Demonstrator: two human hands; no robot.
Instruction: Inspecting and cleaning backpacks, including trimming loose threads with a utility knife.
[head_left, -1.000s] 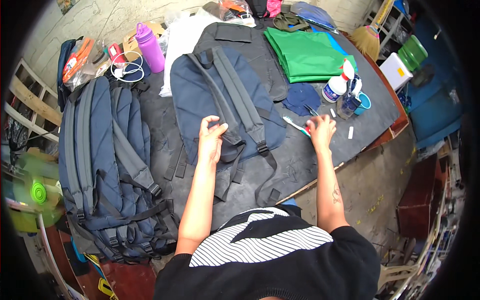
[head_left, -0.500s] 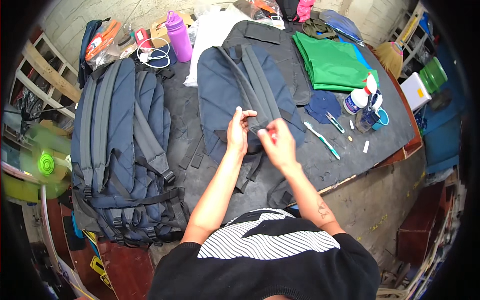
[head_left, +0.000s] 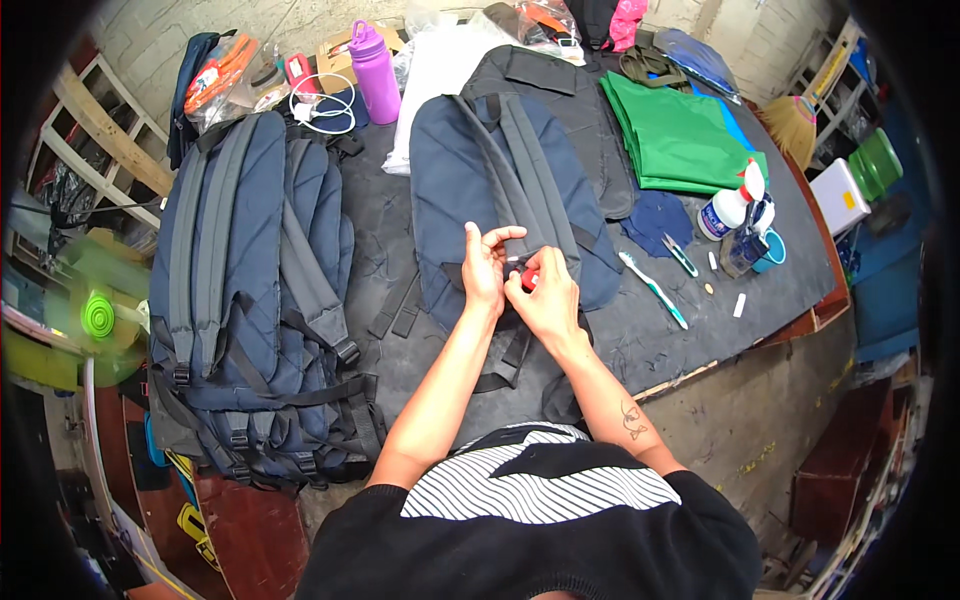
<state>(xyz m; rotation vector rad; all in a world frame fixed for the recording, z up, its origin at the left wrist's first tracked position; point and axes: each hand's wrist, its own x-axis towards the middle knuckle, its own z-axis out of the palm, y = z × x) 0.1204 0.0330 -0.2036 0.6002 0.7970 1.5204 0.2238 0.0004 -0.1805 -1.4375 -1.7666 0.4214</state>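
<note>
A dark blue backpack [head_left: 450,190] with grey shoulder straps [head_left: 535,170] lies on the table in front of me. Over its lower part, my left hand [head_left: 486,270] is held palm inward, thumb up and fingers apart, beside the lower end of a strap. Close against it on the right, my right hand [head_left: 548,300] is closed around a small red lighter [head_left: 530,279], mostly hidden by the fingers. The lighter's top points toward the strap end near my left palm. Black webbing [head_left: 510,365] hangs below my hands.
Stacked backpacks [head_left: 250,290] fill the left side. A purple bottle [head_left: 376,75] and white cable [head_left: 322,105] stand behind. On the right lie green fabric [head_left: 680,135], a toothbrush [head_left: 655,290], thread snips [head_left: 681,255], a spray bottle [head_left: 725,210] and a blue cup [head_left: 770,252].
My right hand has turned and come closer to my left, bringing the red lighter up to the strap end. My left fingers have spread slightly. The whole view has shifted a little.
</note>
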